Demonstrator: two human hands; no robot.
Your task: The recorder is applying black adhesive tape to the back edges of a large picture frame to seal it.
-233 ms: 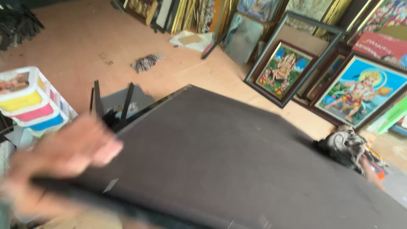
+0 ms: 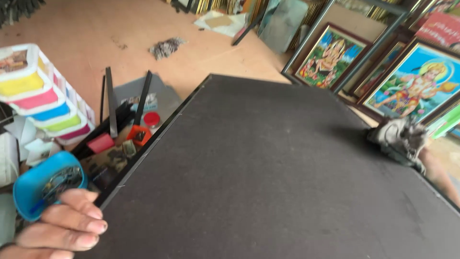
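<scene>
A large dark grey backing board [image 2: 268, 168] in a thin black frame fills the middle of the view, tilted toward me. My left hand [image 2: 62, 230] is at its lower left edge, fingers curled over the frame's rim. At the board's right edge lies a bunched grey cloth [image 2: 400, 136]. My right hand [image 2: 436, 175] is mostly hidden behind the cloth and the board's edge and seems to grip the cloth.
Left of the board are a blue tub of small metal parts [image 2: 45, 184], a stack of coloured plastic boxes [image 2: 38, 96], black frame strips [image 2: 111, 103] and a red-capped jar [image 2: 152, 120]. Framed pictures [image 2: 330, 57] lean at the back right. The floor [image 2: 96, 33] is tan.
My left hand has slid from on top of the board's left edge down to its lower left corner. The cloth stays at the right edge.
</scene>
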